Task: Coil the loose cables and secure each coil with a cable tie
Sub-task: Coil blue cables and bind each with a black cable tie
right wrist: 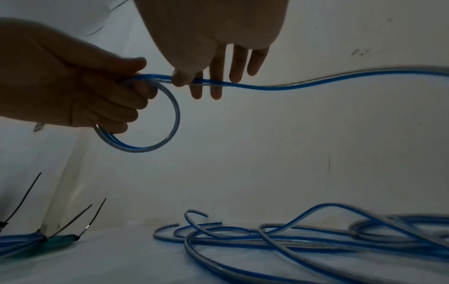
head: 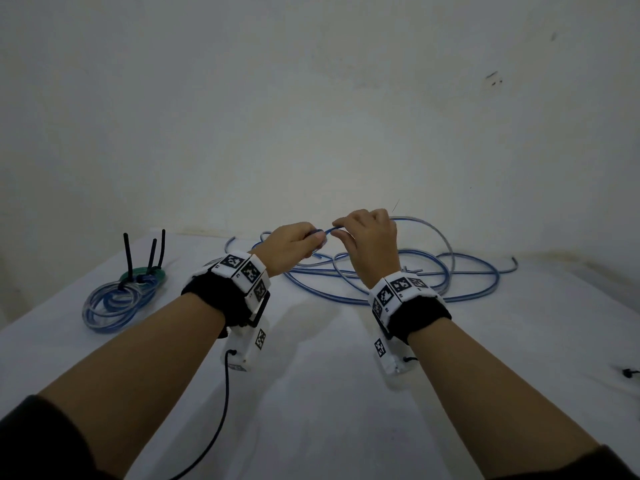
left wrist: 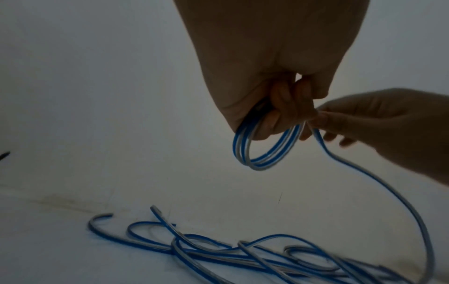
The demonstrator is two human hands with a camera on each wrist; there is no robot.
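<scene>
My left hand (head: 294,245) grips a small coil (left wrist: 262,153) of blue-and-clear cable, held up above the table; the coil (right wrist: 155,134) hangs below its curled fingers. My right hand (head: 367,237) pinches the same cable (right wrist: 291,84) between thumb and forefinger just beside the left hand, its other fingers straight. From there the cable arcs right and down into a loose tangle (head: 415,275) on the white table (head: 311,375). Finished coils (head: 117,299), one blue and one green, lie at the left with black cable ties (head: 152,254) sticking up.
A white wall (head: 311,98) rises right behind the table. A small black item (head: 628,373) lies at the right edge. A black wire (head: 225,393) hangs from my left wrist unit. More loose cable ends (right wrist: 194,226) curl at the tangle's left.
</scene>
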